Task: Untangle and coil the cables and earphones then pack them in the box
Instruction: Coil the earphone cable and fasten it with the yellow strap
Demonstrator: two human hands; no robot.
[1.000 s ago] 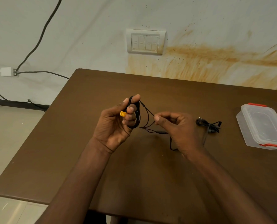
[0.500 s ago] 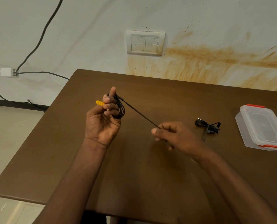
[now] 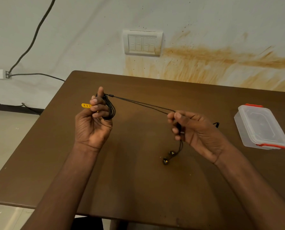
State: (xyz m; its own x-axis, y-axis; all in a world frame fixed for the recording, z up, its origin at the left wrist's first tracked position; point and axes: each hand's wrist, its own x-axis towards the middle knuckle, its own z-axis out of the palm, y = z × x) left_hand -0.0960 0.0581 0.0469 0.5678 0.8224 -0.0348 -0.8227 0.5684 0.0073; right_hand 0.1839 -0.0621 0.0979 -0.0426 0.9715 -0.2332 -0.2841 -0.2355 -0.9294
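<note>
Loops of thin black earphone wire (image 3: 111, 108) sit curled in our left hand (image 3: 92, 123); our right hand (image 3: 193, 128) pinches the stretched part. We should wind gently, keeping loops even.

Brown table (image 3: 138, 188) against stained white wall (image 3: 205, 22); switch plate (image 3: 142, 43) with 4 switches; pale floor (image 3: 0, 138).

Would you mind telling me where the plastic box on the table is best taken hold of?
Grip the plastic box across its long side walls, coming from above. The lid looks clipped on by red latches at the short ends, and the top is flat and bare.
</note>
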